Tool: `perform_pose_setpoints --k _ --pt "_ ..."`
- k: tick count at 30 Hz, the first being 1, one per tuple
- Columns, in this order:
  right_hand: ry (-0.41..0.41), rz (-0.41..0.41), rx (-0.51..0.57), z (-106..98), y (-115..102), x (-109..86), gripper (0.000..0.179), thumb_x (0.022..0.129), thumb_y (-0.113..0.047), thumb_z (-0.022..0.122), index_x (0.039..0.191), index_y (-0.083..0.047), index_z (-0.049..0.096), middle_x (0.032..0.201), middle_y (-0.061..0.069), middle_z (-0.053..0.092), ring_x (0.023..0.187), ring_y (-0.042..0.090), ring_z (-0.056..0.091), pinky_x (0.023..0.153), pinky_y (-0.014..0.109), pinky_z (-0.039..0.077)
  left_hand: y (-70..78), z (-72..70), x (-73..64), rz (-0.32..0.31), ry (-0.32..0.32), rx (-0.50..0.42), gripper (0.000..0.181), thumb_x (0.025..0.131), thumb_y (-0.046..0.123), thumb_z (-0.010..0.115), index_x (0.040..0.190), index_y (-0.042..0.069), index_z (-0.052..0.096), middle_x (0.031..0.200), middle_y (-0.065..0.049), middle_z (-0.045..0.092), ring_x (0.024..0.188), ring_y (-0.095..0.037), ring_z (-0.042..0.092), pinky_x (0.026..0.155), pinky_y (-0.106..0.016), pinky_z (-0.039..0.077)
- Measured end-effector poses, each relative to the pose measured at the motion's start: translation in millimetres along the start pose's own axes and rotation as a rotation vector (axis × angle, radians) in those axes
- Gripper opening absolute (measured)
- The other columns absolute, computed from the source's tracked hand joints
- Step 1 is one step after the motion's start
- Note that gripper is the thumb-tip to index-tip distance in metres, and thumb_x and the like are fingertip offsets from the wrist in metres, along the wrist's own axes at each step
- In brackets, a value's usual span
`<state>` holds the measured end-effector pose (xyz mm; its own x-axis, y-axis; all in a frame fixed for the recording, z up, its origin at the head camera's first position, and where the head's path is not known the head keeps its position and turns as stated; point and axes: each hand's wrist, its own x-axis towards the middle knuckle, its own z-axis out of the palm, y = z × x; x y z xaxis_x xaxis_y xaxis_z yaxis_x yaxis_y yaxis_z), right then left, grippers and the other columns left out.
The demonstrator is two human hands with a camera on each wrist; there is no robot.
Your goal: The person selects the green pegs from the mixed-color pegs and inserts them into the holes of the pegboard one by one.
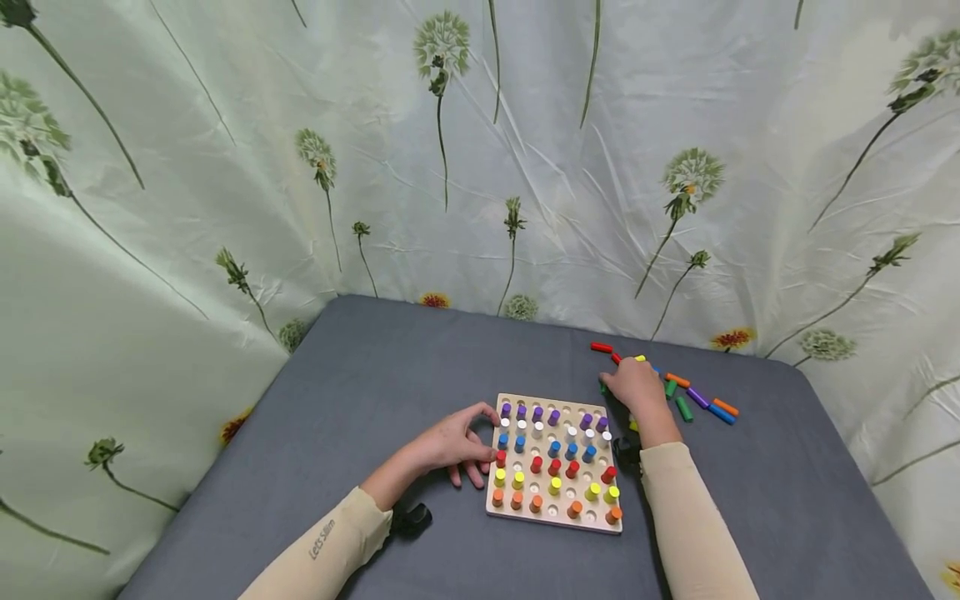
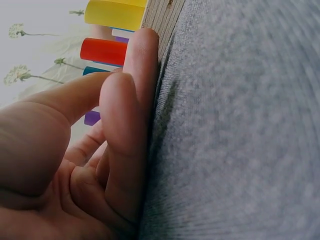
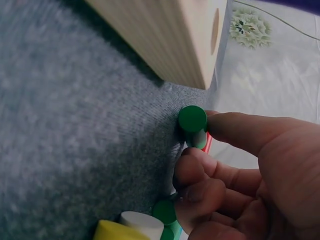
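A wooden peg board point(image 1: 553, 522) stands on the table with rows of purple, white, blue, red, yellow and orange pegs, some holes bare. My left hand point(image 1: 448, 442) rests at its left edge, fingers spread and touching the side near a red peg point(image 2: 102, 51). Beyond the board's far right corner, my right hand point(image 1: 637, 390) reaches down among loose pegs. Its thumb and index finger pinch a green peg point(image 3: 193, 119) close over the table. The other fingers of that hand are curled beneath.
Loose pegs lie scattered at the back right, among them a red peg point(image 1: 602, 347), a purple peg point(image 1: 697, 397), a blue peg point(image 1: 722, 413) and a green peg point(image 1: 684, 408). A flowered curtain point(image 1: 480, 167) hangs behind the grey table point(image 1: 405, 358).
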<state>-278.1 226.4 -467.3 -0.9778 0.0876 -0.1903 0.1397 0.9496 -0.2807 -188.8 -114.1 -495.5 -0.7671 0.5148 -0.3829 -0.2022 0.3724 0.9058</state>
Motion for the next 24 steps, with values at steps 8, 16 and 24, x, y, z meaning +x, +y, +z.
perform_pose_setpoints --k 8,16,24 --pt "-0.034 0.004 -0.006 -1.0 -2.3 4.0 0.038 0.102 -0.031 0.069 0.076 -0.003 0.066 0.068 0.006 0.052 0.067 0.023 0.056 0.06 0.031 0.044 1.0 1.3 -0.7 -0.012 0.008 -0.004 0.043 0.095 0.014 0.076 0.129 0.027 0.053 0.077 -0.008 0.076 0.057 -0.016 0.074 0.04 -0.028 0.053" --pt "-0.015 -0.066 0.02 -7.6 -11.0 -0.8 0.022 0.098 -0.024 0.07 0.094 -0.004 0.063 0.085 0.01 0.059 0.075 0.024 0.056 0.065 0.035 0.044 -0.2 1.0 -0.4 -0.022 0.016 -0.008 0.042 0.097 0.017 0.077 0.13 0.028 0.054 0.078 -0.009 0.076 0.057 -0.016 0.074 0.04 -0.029 0.053" --pt "0.05 -0.196 0.165 -15.2 -20.9 -11.8 0.024 0.094 -0.022 0.068 0.108 -0.003 0.067 0.093 0.01 0.068 0.069 0.02 0.057 0.061 0.031 0.042 -0.5 0.3 0.9 -0.034 0.025 -0.004 0.041 0.098 0.018 0.078 0.13 0.028 0.054 0.078 -0.01 0.076 0.056 -0.016 0.074 0.04 -0.029 0.053"
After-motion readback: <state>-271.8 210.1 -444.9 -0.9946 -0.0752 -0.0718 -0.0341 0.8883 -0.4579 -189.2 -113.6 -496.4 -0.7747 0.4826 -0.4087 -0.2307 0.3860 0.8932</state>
